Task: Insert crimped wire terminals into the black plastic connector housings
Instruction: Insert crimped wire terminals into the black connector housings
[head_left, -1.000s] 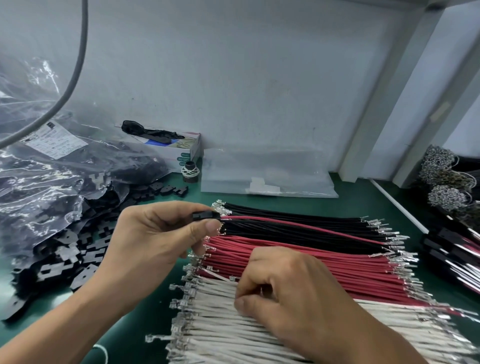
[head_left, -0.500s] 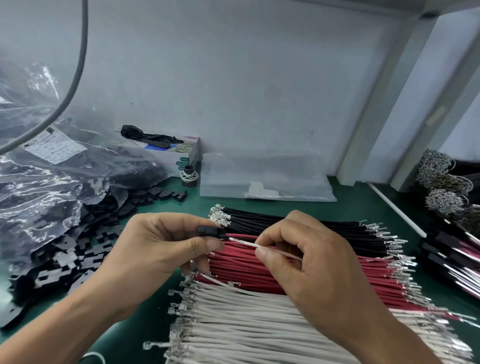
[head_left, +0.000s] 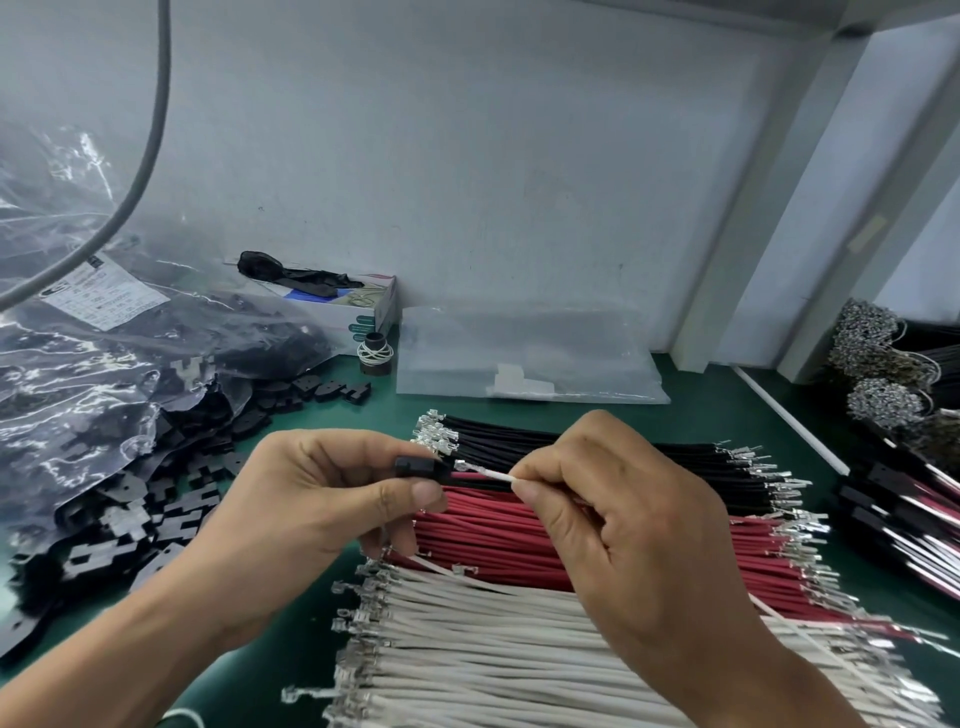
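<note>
Pinching a black connector housing (head_left: 420, 466) between thumb and forefinger, the left hand (head_left: 317, 514) hovers above the red wires (head_left: 498, 540). Right hand (head_left: 618, 525) pinches a white wire (head_left: 491, 472), its crimped terminal (head_left: 462, 465) just at the housing's opening. Whether the terminal has entered: unclear. Right hand hides the wire's remainder.

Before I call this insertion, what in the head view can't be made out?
- Black housing: mostly covered by the left hand; its cavities are hidden.
- White wire: its terminal is too small to tell whether it has entered the housing.
- Right hand hides the wire's run behind it.
- Label on the bag: print too small to read.
</note>
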